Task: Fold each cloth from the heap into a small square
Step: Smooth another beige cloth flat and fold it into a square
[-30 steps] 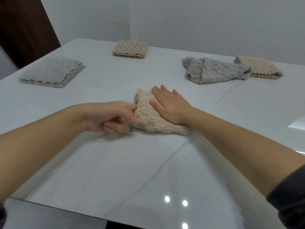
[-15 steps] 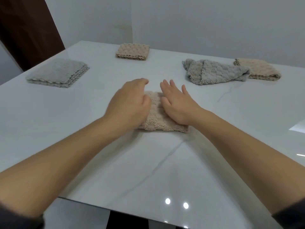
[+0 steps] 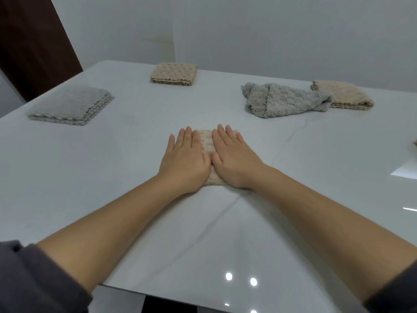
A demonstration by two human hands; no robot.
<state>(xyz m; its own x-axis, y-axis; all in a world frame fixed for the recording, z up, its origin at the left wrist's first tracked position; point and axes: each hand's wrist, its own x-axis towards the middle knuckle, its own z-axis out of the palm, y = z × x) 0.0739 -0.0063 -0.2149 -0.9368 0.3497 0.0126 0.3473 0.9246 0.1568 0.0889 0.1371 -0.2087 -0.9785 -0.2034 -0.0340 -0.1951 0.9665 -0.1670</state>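
Grip: left hand (image 3: 184, 161) and right hand (image 3: 234, 159) are lying palm down, side by side, fingers straight and slightly spread, pressing flat on a beige cloth (image 3: 206, 141); neither hand is curling round anything.
Sleeves: a dark grey left sleeve (image 3: 33, 279) and right sleeve (image 3: 399, 290) are showing at the bottom corners, with bare forearms reaching forward.
Table: a glossy white table (image 3: 112, 177) with faint grey veins is carrying everything; small round light reflections are shining near its front edge.
Task cloth: the beige cloth is lying folded small at the table's middle, mostly hidden under both palms; a textured strip is showing between the hands, and its near edge is peeking out below the thumbs.
Left side: a grey folded cloth (image 3: 67, 105) is lying flat, well apart from the hands, its layered scalloped edges facing the viewer.
Right side: a crumpled grey cloth (image 3: 284, 99) is lying unfolded in a loose heap, its right end touching a folded beige cloth (image 3: 340, 97).
Far middle: a folded beige square (image 3: 173, 72) is sitting near the table's far edge.
Background: a dark brown door (image 3: 29, 41) is standing at far left beside a plain pale wall (image 3: 270, 30).
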